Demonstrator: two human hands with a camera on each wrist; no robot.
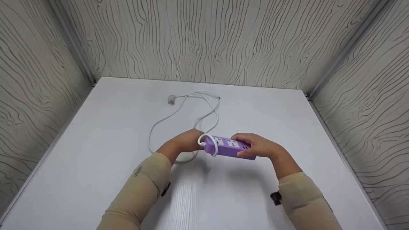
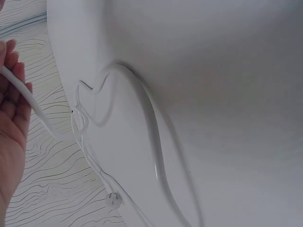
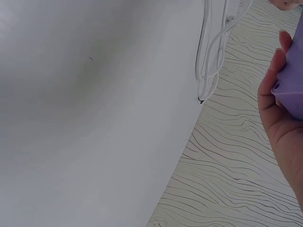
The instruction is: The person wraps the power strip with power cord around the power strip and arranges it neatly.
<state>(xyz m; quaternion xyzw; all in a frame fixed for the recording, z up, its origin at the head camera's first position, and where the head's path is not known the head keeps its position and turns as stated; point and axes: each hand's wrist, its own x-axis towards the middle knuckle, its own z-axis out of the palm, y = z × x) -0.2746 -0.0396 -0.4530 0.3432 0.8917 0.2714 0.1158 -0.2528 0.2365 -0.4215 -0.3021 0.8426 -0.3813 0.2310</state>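
Observation:
A purple power strip [image 1: 228, 148] with white sockets is held above the white table, tilted slightly down to the right. My right hand [image 1: 260, 145] grips its right end, thumb on the near side and fingers on the far side. The right wrist view shows that hand [image 3: 279, 113] wrapped around the purple casing [image 3: 291, 85]. At the strip's left end is my left hand [image 1: 190, 140], partly hidden behind the cord loop [image 1: 214, 145]. In the left wrist view, white cord [image 2: 31, 101] crosses the curled fingers of that hand [image 2: 12, 123], pinched near the thumb.
The rest of the white cord [image 1: 153, 126] lies in loose loops on the table [image 1: 271, 108], beyond and left of the strip. Its plug [image 1: 171, 100], with a clear cover, lies toward the back. Wood-grain panels [image 1: 198, 41] enclose the table at the back and both sides.

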